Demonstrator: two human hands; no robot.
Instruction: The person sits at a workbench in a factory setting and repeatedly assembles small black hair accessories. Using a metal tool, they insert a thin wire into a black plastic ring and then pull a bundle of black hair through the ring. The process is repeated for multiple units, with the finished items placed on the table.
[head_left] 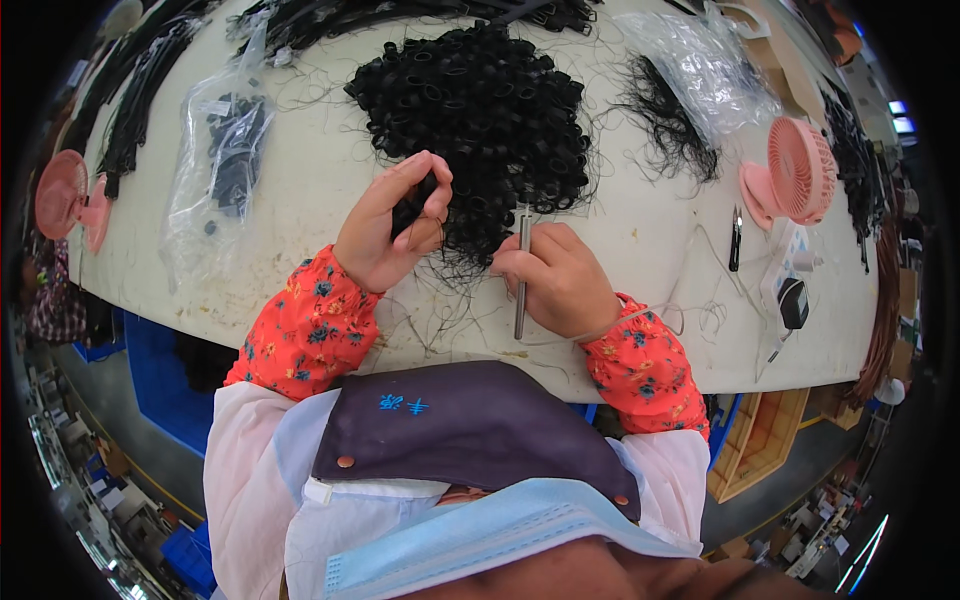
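Note:
My left hand (378,225) is raised over the table with fingers curled round a small black piece (412,207). It looks like one of the black loops, but the fingers cover much of it. In my right hand (568,278) a slim silver pen-like metal tool (521,295) stands nearly lengthwise, gripped between thumb and fingers, its tip pointing away from me. Just beyond both hands lies a large heap of small black loops (475,105) with loose black threads trailing off it toward me. A thin pale cord (660,315) runs by my right wrist.
Pink fans (800,170) stand at right and left. Plastic bags (222,150) with black pieces lie left, another clear bag (700,75) back right beside a tangle of threads (672,125). Small black-handled snips (736,240) and a black adapter (793,303) lie right. Black straps (150,90) line the edges.

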